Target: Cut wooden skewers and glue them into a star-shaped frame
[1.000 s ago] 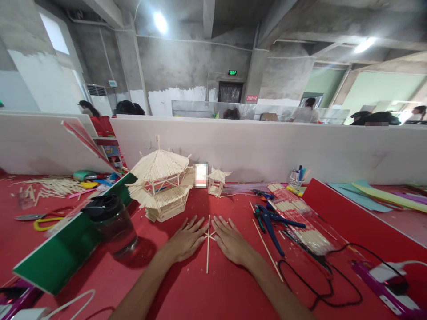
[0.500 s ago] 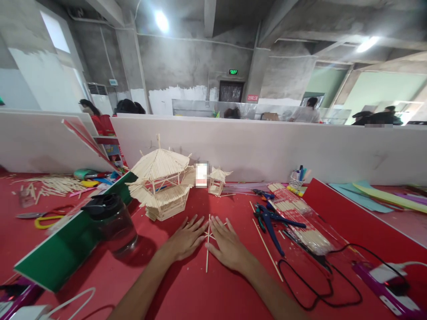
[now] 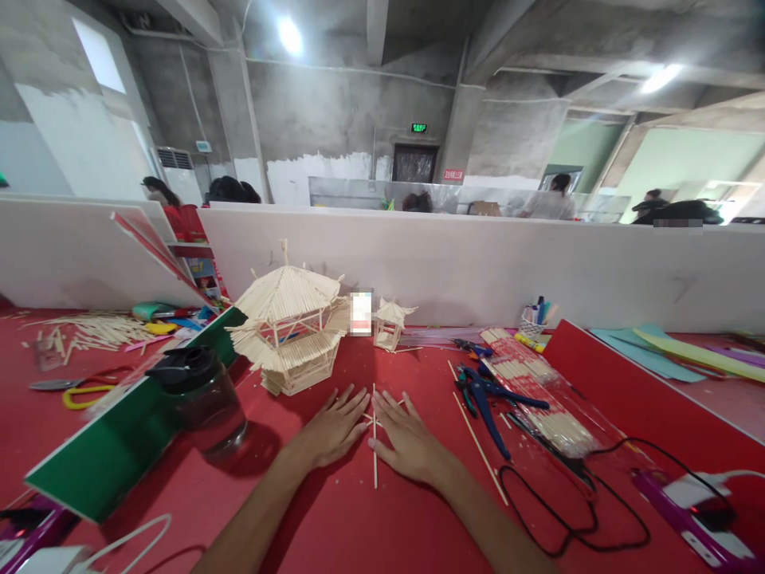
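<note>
Several thin wooden sticks lie crossed on the red table between the fingertips of both hands, the longest running lengthwise through the gap. They look light, stiff and easily snapped or nudged askew; a gentle pinch near the crossing should suit. The left hand lies palm down, fingers slightly spread, their tips by the crossing; the right hand lies likewise, its thumb reaching the long stick. Neither grips anything. Beyond the left fingers stands a larger stick pavilion; ahead of the right, a smaller one.
</note>
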`<action>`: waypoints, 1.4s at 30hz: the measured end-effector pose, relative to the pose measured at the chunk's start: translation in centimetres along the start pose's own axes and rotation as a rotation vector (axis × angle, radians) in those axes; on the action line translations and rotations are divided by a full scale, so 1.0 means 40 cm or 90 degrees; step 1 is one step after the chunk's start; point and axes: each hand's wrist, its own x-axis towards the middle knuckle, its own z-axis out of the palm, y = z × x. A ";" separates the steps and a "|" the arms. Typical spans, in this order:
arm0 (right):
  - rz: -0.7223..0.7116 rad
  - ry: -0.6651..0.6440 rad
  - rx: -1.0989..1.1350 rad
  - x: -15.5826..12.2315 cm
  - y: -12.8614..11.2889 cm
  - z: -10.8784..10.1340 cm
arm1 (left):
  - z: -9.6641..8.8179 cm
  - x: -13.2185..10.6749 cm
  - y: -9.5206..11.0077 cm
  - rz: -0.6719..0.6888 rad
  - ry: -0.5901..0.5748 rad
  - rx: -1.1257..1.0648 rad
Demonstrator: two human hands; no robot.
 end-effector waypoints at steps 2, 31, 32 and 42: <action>-0.006 -0.008 0.003 -0.001 0.000 -0.006 | 0.002 0.000 0.000 0.000 0.003 -0.002; -0.036 -0.031 0.017 -0.005 0.010 -0.026 | -0.014 0.000 0.022 -0.014 -0.012 0.001; -0.035 -0.032 0.016 -0.005 0.009 -0.026 | -0.016 -0.001 0.024 -0.015 -0.012 0.002; -0.019 -0.045 0.030 -0.004 0.003 -0.031 | -0.017 -0.002 0.023 -0.014 -0.022 0.012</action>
